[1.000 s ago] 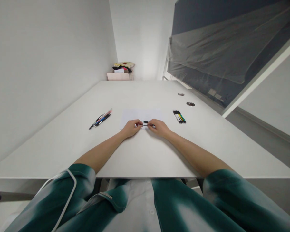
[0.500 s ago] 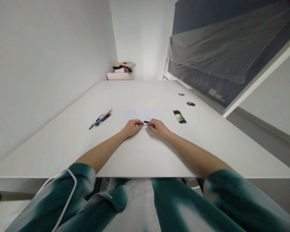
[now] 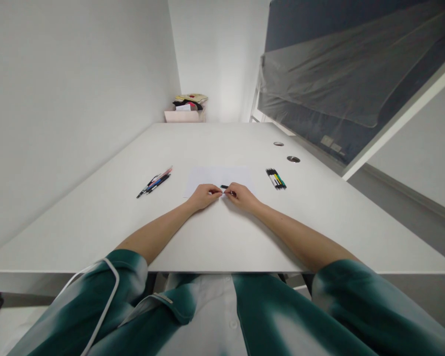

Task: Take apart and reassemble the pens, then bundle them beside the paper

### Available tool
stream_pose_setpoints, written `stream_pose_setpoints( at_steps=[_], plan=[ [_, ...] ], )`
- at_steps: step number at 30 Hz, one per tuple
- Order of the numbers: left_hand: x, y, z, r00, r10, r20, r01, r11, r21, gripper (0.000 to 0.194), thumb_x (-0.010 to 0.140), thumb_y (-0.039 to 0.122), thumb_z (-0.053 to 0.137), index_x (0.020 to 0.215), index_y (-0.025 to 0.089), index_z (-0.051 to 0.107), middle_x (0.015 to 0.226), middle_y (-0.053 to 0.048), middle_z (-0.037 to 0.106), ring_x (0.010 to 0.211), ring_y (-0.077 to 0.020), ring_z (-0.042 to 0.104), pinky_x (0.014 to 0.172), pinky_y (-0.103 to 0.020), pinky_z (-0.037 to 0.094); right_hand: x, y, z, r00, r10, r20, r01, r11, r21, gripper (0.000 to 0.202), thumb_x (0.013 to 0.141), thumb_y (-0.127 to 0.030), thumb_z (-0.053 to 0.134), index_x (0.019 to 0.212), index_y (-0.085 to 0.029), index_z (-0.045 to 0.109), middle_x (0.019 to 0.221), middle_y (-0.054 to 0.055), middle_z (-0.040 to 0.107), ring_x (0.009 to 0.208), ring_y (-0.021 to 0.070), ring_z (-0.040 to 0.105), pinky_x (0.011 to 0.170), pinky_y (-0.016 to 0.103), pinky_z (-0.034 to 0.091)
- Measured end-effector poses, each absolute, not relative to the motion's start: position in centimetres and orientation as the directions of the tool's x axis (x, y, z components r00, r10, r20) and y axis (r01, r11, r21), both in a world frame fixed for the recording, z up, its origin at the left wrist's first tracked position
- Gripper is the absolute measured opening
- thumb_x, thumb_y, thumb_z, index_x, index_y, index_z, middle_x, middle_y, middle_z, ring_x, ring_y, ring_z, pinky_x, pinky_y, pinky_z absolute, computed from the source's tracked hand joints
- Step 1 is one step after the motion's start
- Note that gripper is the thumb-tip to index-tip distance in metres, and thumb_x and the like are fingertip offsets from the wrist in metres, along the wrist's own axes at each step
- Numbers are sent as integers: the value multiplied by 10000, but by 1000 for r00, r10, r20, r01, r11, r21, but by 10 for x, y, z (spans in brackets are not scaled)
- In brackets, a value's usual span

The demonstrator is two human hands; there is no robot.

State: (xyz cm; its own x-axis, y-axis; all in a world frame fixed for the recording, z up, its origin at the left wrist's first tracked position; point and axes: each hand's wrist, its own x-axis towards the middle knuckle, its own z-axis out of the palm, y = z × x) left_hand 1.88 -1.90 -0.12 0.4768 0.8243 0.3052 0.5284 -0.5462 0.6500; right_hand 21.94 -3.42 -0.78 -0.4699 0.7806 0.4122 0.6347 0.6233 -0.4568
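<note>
White tabletop stretching away between a plain pale wall on the left and a big dark panel on the right, with clear, wrinkled sheeting over much of the panel. At the far left end, a pale pink box with folded cloth piled at its top, some yellowish, some black. Near the middle of the table, a sheet of white paper lying flat, partly behind the fingers. Over its near edge, left hand and right hand brought almost together, both closed in a fingertip pinch on a slender dark item, one at each side of the small stretch showing between them. Too small and too covered to name with certainty. Just beyond the fingertips, a short black piece on the paper, its right end close to the right hand. Well to the left, a loose slanting bundle of pens, mostly dark, with blue and pink among them. To the right, a neat row of markers side by side, with black, white, yellow and green parts. Farther along the right edge, two round metallic fittings set in the surface. At the near side, green-and-white sleeves around both arms, and a white cable looped across the left one.
</note>
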Motion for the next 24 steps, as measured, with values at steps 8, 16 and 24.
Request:
stream_pose_setpoints(
  at_steps=[8, 16, 24],
  plan=[
    [14, -17, -1, 459, 822, 337, 556, -561, 613, 208, 811, 280, 583, 876, 165, 744, 873, -47, 746, 815, -173, 656, 816, -290, 503, 223, -33, -11, -424, 776, 466, 601, 627, -496, 252, 868, -272, 551, 1072, -173, 661, 926, 68, 670, 816, 179, 591, 777, 309, 456],
    [-3, -6, -2, 388, 857, 339, 594, -513, 619, 224, 804, 295, 570, 874, 171, 743, 876, -47, 747, 820, -181, 652, 817, -298, 502, 243, -17, -13, -197, 817, 543, 747, 484, -457, 233, 878, -213, 492, 1000, -172, 686, 976, 95, 686, 935, 230, 578, 901, 383, 429],
    [-6, -1, -6, 367, 870, 329, 588, -490, 643, 243, 803, 315, 574, 884, 162, 745, 879, -52, 746, 819, -185, 648, 826, -309, 496, 243, -15, -16, -258, 893, 370, 875, 378, -301, 263, 885, -251, 541, 1033, -163, 740, 1029, 109, 695, 967, 245, 573, 893, 354, 406]
  ],
)
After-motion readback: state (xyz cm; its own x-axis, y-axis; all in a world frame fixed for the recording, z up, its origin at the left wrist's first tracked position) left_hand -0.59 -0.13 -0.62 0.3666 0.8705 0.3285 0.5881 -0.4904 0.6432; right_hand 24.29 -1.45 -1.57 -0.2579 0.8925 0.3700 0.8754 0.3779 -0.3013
